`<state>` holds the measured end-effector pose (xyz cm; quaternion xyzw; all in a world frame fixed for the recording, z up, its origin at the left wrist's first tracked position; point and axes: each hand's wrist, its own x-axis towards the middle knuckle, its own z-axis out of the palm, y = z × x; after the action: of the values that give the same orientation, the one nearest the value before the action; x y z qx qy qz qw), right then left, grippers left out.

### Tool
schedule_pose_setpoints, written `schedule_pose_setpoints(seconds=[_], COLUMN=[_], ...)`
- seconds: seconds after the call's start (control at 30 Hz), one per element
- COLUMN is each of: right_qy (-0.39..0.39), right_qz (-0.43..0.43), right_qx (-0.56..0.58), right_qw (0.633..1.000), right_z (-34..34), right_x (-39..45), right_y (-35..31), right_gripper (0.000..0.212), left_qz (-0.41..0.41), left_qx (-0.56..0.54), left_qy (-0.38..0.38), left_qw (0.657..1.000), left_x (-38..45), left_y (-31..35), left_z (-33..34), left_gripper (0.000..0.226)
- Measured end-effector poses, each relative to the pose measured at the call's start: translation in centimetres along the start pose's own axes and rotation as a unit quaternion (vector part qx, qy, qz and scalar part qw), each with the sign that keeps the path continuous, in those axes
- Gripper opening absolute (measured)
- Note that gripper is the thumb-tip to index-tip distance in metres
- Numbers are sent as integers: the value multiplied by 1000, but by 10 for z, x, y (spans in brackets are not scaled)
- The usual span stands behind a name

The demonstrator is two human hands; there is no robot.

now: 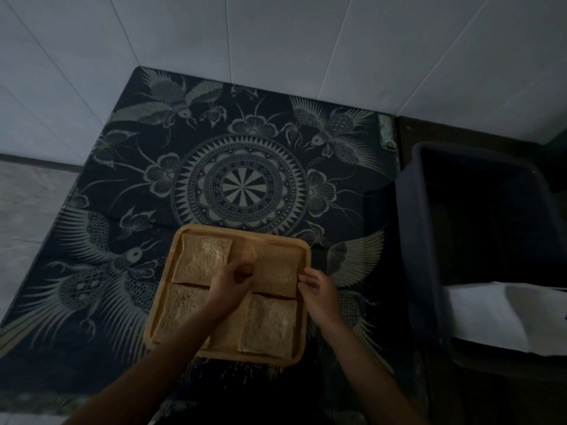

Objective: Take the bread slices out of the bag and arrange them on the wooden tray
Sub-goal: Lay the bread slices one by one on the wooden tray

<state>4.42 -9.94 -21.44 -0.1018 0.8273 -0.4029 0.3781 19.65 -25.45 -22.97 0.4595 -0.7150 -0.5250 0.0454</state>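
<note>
4 bread slices on wooden tray atop patterned cloth. Left hand and right hand pinch opposite edges of far-right slice, fingers curled. Dark bin at right.

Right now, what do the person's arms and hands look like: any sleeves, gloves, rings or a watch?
Both forearms are bare as far as the frame shows them; no sleeve edge is in view. The left hand and the right hand wear no gloves. No watch, bracelet or ring shows on either wrist or on the fingers, though the dim light could hide something small.
</note>
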Motion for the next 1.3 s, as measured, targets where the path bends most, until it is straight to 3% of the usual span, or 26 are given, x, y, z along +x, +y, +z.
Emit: schedule_pose_setpoints(seconds=[0.2, 0.63, 1.3], right_qy=[10, 28, 29], right_qz=[31, 16, 18], right_qx=[-17, -46, -58], right_qw=[999, 998, 998], right_z=[-2, 10, 10], right_x=[-24, -36, -36], right_y=[26, 30, 27], right_gripper=[27, 28, 29], left_qz=[-36, -63, -66], left_qx=[17, -38, -37], left_qy=[12, 34, 37], left_qw=[999, 997, 996], left_x=[-31, -46, -50], left_y=[-17, -14, -10], left_z=[2, 9, 10], left_gripper=[32, 33, 39])
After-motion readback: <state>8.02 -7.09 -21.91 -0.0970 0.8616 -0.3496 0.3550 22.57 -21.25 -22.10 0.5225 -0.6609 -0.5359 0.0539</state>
